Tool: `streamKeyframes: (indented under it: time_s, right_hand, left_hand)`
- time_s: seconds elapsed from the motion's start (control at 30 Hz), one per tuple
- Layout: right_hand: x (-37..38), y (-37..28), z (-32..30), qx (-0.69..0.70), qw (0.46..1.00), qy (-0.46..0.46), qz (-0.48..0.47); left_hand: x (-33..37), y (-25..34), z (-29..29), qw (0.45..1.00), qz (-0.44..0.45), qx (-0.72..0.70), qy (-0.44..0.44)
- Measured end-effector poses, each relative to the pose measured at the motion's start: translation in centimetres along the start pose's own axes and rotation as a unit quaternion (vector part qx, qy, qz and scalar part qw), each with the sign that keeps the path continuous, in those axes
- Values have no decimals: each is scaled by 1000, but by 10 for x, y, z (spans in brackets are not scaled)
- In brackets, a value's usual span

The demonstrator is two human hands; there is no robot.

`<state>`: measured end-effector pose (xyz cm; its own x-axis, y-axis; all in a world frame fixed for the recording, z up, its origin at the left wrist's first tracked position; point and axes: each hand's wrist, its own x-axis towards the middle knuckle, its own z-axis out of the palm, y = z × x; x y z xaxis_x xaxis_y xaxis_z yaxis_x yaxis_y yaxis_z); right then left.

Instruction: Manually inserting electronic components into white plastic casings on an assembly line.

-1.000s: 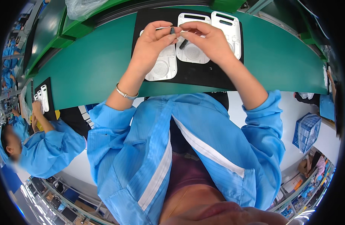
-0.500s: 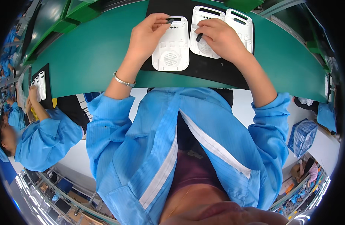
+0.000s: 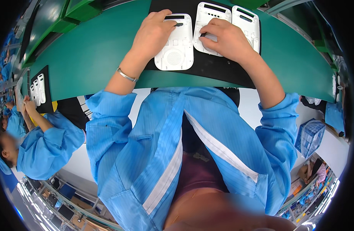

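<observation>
A white plastic cover [image 3: 180, 42] with a round perforated grille lies on a black mat. My left hand [image 3: 153, 34] grips its upper left corner, fingers at the far edge. The left thumb presses by a small dark strip [image 3: 178, 24] over the row of holes. To the right lies a second white cover [image 3: 200, 44], partly hidden by my right hand [image 3: 227, 38]. Pinched in that hand is a small black part [image 3: 203, 34], mostly covered by the fingers. Beside it rests a third white cover [image 3: 254, 29] with a slot at its top.
The black mat [image 3: 207, 71] lies on a green worktable [image 3: 92, 57]. Green racks [image 3: 82, 13] stand along the far side. At left, a person in a blue jacket [image 3: 50, 148] sits near more white covers [image 3: 40, 90]. A blue basket [image 3: 311, 136] is low at the right.
The dark strip pinched in my left hand now lies over the left cover's holes, with the thumb at it. My right hand has moved slightly left and still holds the black part.
</observation>
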<state>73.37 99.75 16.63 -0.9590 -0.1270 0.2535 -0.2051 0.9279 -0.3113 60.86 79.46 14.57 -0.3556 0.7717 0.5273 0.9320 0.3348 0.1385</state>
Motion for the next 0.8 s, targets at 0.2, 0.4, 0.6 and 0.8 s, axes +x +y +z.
streamKeyframes:
  time_s: [0.2,0.4,0.6,0.8]
  right_hand:
    - [5,-8,7,-1,994,-69,88]
    - [-1,3,-2,23,992,7,123]
    - [2,44,10,-89,990,104,25]
    - [0,52,15,-102,987,123,17]
  left_hand:
    - [-3,-4,3,1000,-15,-5,-12]
    - [-2,-3,6,1000,0,-1,-25]
    - [-2,-2,10,1000,6,-6,15]
    - [-3,0,3,1000,-9,-26,-7]
